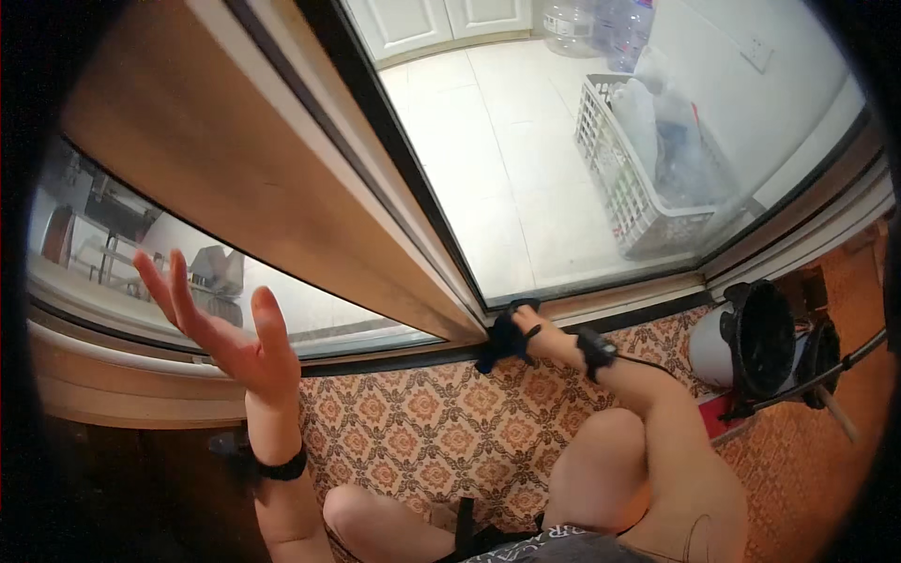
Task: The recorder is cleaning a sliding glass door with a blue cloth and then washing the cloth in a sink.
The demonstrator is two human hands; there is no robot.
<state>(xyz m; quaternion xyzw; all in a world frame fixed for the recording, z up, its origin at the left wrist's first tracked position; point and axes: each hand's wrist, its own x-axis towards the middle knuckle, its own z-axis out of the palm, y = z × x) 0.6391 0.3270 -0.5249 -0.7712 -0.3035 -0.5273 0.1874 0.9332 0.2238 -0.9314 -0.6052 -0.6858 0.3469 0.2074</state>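
My right hand (524, 320) grips a dark blue cloth (505, 339) low at the bottom corner of the glass pane (493, 162), where the door frame meets the floor. Part of the cloth hangs onto the patterned floor covering (422, 422). My left hand (246, 345) is raised with its fingers spread, and it holds nothing. Behind it in the picture is a second glass pane (331, 320). Between the two panes runs a broad brown door frame (267, 176). Each wrist wears a black band, and a cable leads from the right one (597, 352).
Through the glass I see a white plastic basket (598, 162) holding bags, and large clear bottles (566, 32) near white cabinets (408, 21). Close to my right arm, a grey bucket with a black rim (714, 345) lies or leans beside a long pole (809, 397). My knees are bent below.
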